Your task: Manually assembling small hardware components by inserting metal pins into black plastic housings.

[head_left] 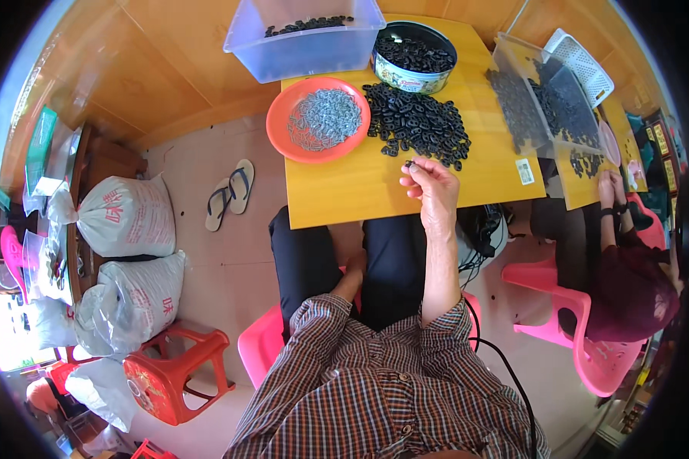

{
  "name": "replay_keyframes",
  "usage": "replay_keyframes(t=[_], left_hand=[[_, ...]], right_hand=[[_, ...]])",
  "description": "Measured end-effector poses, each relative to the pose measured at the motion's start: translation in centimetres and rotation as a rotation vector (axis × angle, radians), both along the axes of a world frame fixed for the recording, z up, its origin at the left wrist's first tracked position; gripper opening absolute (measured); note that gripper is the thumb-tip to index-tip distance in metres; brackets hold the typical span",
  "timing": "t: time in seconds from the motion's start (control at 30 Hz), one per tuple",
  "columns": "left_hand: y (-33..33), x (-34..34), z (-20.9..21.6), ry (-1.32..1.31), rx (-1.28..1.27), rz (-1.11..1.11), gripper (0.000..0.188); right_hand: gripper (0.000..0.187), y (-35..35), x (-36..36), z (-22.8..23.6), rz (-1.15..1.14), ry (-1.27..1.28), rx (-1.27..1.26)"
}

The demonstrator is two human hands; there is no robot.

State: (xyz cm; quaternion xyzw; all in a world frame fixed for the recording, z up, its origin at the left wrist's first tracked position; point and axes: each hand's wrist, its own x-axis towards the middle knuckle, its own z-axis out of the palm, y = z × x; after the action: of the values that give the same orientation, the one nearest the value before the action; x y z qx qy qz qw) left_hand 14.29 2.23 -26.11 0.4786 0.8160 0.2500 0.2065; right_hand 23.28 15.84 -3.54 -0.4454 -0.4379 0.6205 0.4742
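Note:
My right hand (pixel 432 186) is raised over the front edge of the yellow table (pixel 344 195). Thumb and fingertips pinch a small black piece (pixel 409 163), too small to make out fully. Just beyond it spreads a loose pile of black oval plastic pieces with holes (pixel 417 118). To the left of the pile, an orange-red bowl (pixel 277 126) holds many thin silvery metal pins (pixel 325 118). My left hand (pixel 354 269) is down between my thighs, its fingers hidden, so its hold does not show.
A clear bluish tub (pixel 306 57) and a round tin (pixel 412 79) hold more black pieces. At right are a clear bin (pixel 540 115) and another person's hands (pixel 611 187). Left on the floor: flip-flops (pixel 241 186), white sacks (pixel 126 218), a red stool (pixel 176 375).

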Motion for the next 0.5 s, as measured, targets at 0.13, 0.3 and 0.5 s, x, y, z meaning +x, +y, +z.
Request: replay_keyframes(t=[0.13,0.3,0.5], left_hand=[[0.6,-1.0,2.6,-0.073,-0.008,0.035,0.032],[-2.0,-0.8,3.7,-0.179,-0.064,0.108,0.033],[-3.1,0.4,7.2,-0.184,0.083,0.123,0.021]], right_hand=[[0.018,-1.5,0.5,2.1,0.053,-0.011,-0.051],[0.020,-3.0,1.6,3.0,0.035,0.047,0.042],[0.019,-4.9,1.6,2.6,0.183,-0.053,0.054]])
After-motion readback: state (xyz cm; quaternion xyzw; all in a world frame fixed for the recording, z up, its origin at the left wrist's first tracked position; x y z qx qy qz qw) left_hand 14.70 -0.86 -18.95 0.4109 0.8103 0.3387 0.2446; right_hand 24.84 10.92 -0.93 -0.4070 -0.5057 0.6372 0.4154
